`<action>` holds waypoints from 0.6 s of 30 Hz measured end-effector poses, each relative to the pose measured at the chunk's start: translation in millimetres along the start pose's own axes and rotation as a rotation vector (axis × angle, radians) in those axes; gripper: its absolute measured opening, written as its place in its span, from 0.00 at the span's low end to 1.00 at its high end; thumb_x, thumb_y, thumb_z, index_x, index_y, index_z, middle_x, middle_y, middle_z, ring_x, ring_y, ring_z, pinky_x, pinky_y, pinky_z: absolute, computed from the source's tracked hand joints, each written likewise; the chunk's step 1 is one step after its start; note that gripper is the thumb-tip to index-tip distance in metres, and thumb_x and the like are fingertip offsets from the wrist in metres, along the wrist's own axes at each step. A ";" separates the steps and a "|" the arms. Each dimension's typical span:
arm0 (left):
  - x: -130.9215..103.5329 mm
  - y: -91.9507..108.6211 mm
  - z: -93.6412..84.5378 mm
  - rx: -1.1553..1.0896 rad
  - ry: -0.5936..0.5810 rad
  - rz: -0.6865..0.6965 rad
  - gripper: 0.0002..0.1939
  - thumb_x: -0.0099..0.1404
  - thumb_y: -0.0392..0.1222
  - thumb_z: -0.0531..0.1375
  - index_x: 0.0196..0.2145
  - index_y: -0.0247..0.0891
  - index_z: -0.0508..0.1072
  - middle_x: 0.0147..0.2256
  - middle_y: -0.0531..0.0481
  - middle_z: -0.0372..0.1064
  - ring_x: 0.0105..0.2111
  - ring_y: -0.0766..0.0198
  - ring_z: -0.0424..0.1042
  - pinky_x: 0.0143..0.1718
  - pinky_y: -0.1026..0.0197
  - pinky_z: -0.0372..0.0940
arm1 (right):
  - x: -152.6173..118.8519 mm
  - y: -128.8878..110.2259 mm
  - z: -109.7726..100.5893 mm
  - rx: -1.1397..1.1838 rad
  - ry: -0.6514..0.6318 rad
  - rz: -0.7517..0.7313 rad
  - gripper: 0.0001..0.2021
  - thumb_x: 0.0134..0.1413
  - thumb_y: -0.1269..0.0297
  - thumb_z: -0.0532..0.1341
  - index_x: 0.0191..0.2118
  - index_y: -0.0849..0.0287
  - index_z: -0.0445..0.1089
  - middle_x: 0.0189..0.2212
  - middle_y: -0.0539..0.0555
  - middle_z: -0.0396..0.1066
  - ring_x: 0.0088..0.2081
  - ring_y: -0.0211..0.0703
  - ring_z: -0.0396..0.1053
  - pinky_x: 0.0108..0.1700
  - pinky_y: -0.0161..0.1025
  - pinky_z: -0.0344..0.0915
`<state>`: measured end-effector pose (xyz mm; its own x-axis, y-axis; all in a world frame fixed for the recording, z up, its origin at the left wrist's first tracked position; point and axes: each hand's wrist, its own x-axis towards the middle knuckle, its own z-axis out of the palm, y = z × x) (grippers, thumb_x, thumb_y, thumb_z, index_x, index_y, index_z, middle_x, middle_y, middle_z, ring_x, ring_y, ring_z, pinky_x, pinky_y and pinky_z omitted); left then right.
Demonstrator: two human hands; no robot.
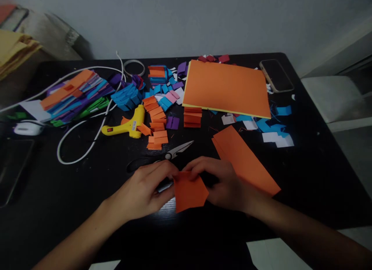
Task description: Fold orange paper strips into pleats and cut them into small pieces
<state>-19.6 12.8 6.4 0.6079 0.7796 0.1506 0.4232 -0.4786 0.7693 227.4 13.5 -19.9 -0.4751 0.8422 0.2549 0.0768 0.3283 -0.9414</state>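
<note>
Between my two hands is a small piece of orange paper (190, 192), held above the black table near its front edge. My left hand (149, 188) pinches its upper left corner between thumb and fingers. The fingers of my right hand (222, 181) close on its upper right side; the right thumb is partly hidden. Just beyond my hands lie scissors (180, 149) with open blades, their dark handles beside my left hand. Larger orange paper strips (247, 161) lie partly under my right forearm. Folded orange pieces (158, 115) sit farther back.
A yellow glue gun (124, 126) and a looping white cable (84, 157) lie on the left. Orange sheets (226, 88) are stacked at the back, beside a phone (276, 75). Coloured folded strips (75, 95) and blue and white scraps (276, 132) cover other parts of the table (58, 208).
</note>
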 end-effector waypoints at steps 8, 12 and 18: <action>0.0 1.7 4.7 -0.105 0.113 -0.127 0.03 0.70 0.34 0.65 0.40 0.39 0.75 0.33 0.52 0.79 0.30 0.68 0.78 0.32 0.68 0.70 | 1.5 -6.4 1.7 0.067 0.071 0.232 0.08 0.61 0.64 0.73 0.45 0.55 0.78 0.37 0.52 0.84 0.36 0.43 0.83 0.38 0.38 0.79; 1.5 2.7 8.7 -0.409 0.090 -0.307 0.03 0.73 0.38 0.65 0.42 0.40 0.74 0.33 0.53 0.78 0.30 0.67 0.76 0.31 0.67 0.69 | 4.6 -9.4 2.8 0.261 0.070 0.393 0.09 0.59 0.62 0.74 0.43 0.57 0.78 0.36 0.52 0.83 0.36 0.42 0.82 0.38 0.37 0.79; 6.6 6.4 12.8 -0.766 0.111 -0.443 0.04 0.73 0.39 0.65 0.43 0.38 0.73 0.36 0.51 0.78 0.34 0.65 0.78 0.35 0.64 0.72 | 7.0 -10.5 1.7 0.399 0.065 0.517 0.08 0.59 0.63 0.74 0.42 0.57 0.79 0.39 0.53 0.83 0.40 0.41 0.82 0.43 0.37 0.78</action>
<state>-4.3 9.7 4.4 0.4096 0.8826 -0.2305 0.0144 0.2464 0.9691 221.8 15.2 -8.6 -0.4093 0.8770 -0.2515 -0.0556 -0.2991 -0.9526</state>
